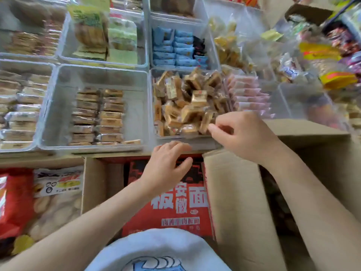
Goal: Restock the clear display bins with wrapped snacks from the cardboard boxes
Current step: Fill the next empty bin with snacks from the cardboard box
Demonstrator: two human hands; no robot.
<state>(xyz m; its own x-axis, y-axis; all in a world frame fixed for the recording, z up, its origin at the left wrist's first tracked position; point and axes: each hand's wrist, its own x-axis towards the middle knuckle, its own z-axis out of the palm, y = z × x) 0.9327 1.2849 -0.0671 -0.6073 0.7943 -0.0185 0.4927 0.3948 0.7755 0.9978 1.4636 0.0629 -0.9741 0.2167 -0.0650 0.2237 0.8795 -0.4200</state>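
- Wrapped snacks [187, 106] in gold and tan wrappers lie heaped in a clear display bin [195, 142] at centre, just beyond the near cardboard boxes; the packets point in mixed directions, with no common long axis.
- Left hand [168, 163]: palm down, fingers loosely extended and slightly spread, holding nothing. Fingertips reach the near rim of that bin, above a red printed carton [175, 208] standing in an open cardboard box [93, 184].
- Right hand [240, 133]: reaches in from the right over the bin's near right corner, fingers curled, thumb and forefinger pinching the edge of one snack at the near side of the heap.
- Right of the carton, a cardboard flap [234, 202] stands raised.
- Left neighbouring bin [58, 106]: bar-shaped packets in two tidy columns, long axes running left to right.
- Far bin [212, 45]: blue packets [172, 49] stacked in rows, long axes also left to right.
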